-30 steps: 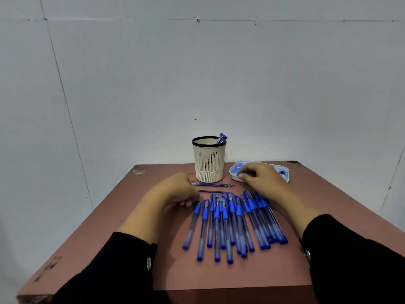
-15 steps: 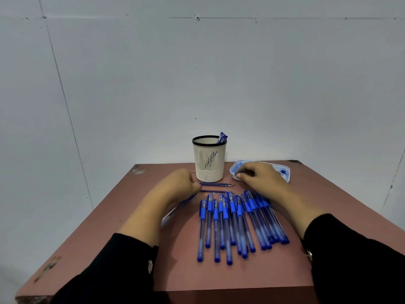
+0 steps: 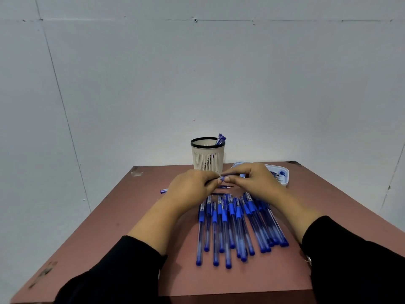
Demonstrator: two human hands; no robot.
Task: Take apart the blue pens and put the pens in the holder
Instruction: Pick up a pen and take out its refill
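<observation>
A row of several blue pens (image 3: 236,224) lies on the brown table (image 3: 122,227) in front of me. My left hand (image 3: 192,185) grips one blue pen (image 3: 164,190), whose end sticks out to the left of the hand. My right hand (image 3: 252,178) pinches the pen's tip end (image 3: 222,178) right where the two hands meet. Behind the hands stands the cream mesh holder (image 3: 207,156) with a black rim and blue pen parts inside it. Two thin refills (image 3: 225,186) lie on the table under my hands.
A shallow white tray (image 3: 282,174) with small blue parts sits at the back right, partly hidden by my right hand. A white wall stands just behind the table. The table's near edge runs close below the pens.
My left hand picked one pen off the left end of the row and lifted it. My right hand left the tray and came over to pinch the pen's end.
</observation>
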